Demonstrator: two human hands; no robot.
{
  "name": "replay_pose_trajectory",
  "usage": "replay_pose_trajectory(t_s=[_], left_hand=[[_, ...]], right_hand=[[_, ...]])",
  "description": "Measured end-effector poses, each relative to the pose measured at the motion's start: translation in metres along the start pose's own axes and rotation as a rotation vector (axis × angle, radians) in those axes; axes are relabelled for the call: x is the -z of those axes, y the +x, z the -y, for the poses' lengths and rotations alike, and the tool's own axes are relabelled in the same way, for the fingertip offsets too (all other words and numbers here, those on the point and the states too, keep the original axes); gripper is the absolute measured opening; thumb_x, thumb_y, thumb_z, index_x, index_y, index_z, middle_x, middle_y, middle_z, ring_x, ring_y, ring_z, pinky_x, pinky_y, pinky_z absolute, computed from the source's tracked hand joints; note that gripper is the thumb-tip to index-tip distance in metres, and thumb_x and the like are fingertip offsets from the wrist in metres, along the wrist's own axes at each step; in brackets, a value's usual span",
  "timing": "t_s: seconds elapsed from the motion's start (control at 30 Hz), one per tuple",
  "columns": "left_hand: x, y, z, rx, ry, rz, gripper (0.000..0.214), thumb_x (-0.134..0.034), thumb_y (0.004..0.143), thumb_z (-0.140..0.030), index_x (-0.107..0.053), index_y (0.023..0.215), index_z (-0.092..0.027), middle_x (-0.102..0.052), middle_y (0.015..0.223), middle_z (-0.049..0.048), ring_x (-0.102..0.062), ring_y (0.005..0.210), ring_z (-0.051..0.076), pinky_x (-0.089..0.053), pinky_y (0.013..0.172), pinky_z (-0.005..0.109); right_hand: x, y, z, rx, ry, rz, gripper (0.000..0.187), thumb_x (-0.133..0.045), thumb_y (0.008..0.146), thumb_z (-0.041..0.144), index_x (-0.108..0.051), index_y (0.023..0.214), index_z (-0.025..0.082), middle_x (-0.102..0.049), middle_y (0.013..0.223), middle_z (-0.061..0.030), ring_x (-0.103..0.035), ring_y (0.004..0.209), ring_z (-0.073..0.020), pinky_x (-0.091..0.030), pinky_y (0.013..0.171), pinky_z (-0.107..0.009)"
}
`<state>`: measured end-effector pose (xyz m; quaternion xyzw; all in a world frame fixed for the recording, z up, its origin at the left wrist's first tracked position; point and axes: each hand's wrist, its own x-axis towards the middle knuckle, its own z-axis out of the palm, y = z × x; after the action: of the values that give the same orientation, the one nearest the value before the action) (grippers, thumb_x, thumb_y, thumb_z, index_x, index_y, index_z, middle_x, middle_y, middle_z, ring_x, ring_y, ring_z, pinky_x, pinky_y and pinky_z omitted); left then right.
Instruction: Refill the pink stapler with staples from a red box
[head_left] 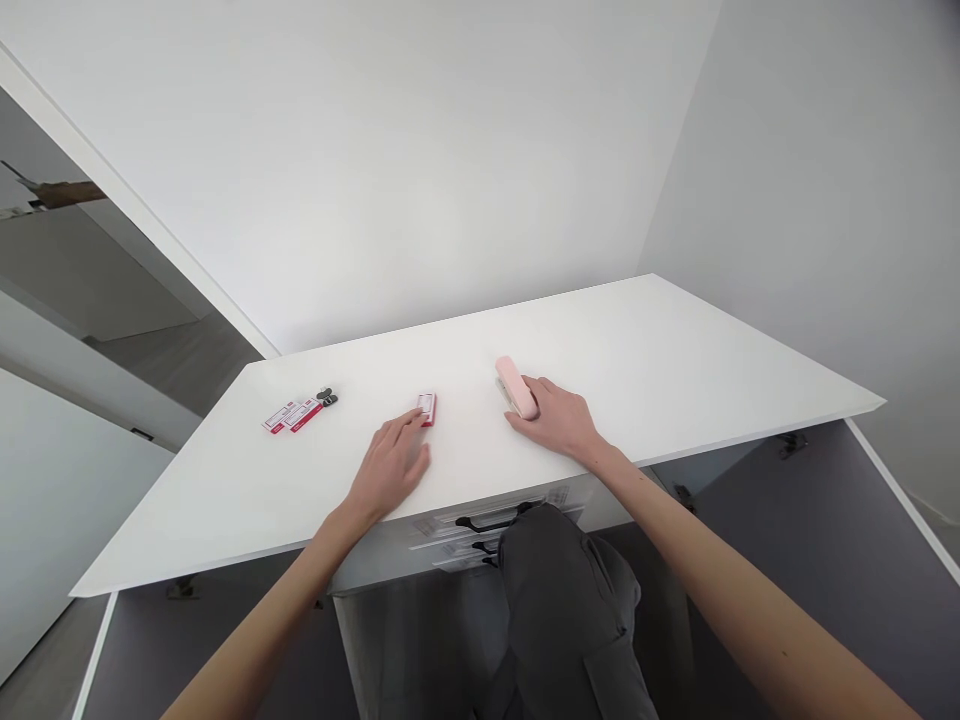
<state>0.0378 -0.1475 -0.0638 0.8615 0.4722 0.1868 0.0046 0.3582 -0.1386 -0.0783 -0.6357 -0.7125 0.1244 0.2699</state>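
Observation:
A pink stapler (516, 386) lies on the white table (675, 370) near its middle. My right hand (559, 418) rests beside it, fingers curled against its right side and touching it. A small red-and-white staple box (427, 408) sits to the left of the stapler. My left hand (393, 463) lies flat on the table with its fingers stretched out, the fingertips touching that box.
Two more red-and-white staple boxes (291, 415) and a small dark clip (328, 397) lie at the table's left. A white drawer unit with black handles (487, 522) stands under the front edge, by my knee. White walls close in behind and on the right.

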Motion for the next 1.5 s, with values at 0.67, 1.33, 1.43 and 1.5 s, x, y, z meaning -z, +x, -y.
replay_pose_trajectory(t_s=[0.67, 1.33, 1.43, 1.5], left_hand=[[-0.042, 0.089, -0.022, -0.144, -0.257, 0.098, 0.066, -0.054, 0.105, -0.055, -0.036, 0.162, -0.029, -0.053, 0.161, 0.0104, -0.047, 0.151, 0.029, -0.042, 0.121, 0.049], [0.027, 0.003, 0.101, 0.261, 0.159, -0.262, 0.060, -0.044, 0.103, -0.051, -0.050, 0.150, -0.014, -0.047, 0.161, 0.0212, -0.036, 0.154, 0.036, -0.026, 0.129, 0.059], [0.046, -0.021, 0.140, 0.490, 0.222, -0.200, 0.065, -0.042, 0.100, -0.050, -0.049, 0.152, -0.012, -0.040, 0.167, 0.0216, -0.028, 0.158, 0.043, -0.025, 0.126, 0.067], [0.053, -0.029, 0.152, 0.586, 0.232, -0.131, 0.066, -0.041, 0.099, -0.049, -0.052, 0.151, -0.010, -0.042, 0.167, 0.0216, -0.026, 0.158, 0.046, -0.024, 0.125, 0.070]], right_hand=[[0.007, 0.007, -0.007, 0.029, 0.235, 0.053, 0.049, -0.050, 0.102, 0.064, -0.070, 0.129, 0.028, -0.075, 0.105, -0.0034, -0.066, 0.086, -0.0204, -0.048, 0.077, -0.033], [0.003, 0.002, -0.010, -0.100, 0.395, 0.030, 0.043, -0.040, 0.107, 0.054, -0.070, 0.123, 0.027, -0.078, 0.118, -0.0042, -0.071, 0.097, -0.0216, -0.052, 0.089, -0.036], [0.002, 0.001, -0.009, -0.118, 0.406, 0.025, 0.042, -0.040, 0.108, 0.053, -0.069, 0.122, 0.026, -0.079, 0.116, -0.0044, -0.071, 0.100, -0.0222, -0.052, 0.091, -0.038], [0.002, 0.000, -0.009, -0.126, 0.414, 0.024, 0.042, -0.040, 0.107, 0.053, -0.069, 0.122, 0.026, -0.079, 0.116, -0.0046, -0.071, 0.100, -0.0224, -0.051, 0.091, -0.038]])
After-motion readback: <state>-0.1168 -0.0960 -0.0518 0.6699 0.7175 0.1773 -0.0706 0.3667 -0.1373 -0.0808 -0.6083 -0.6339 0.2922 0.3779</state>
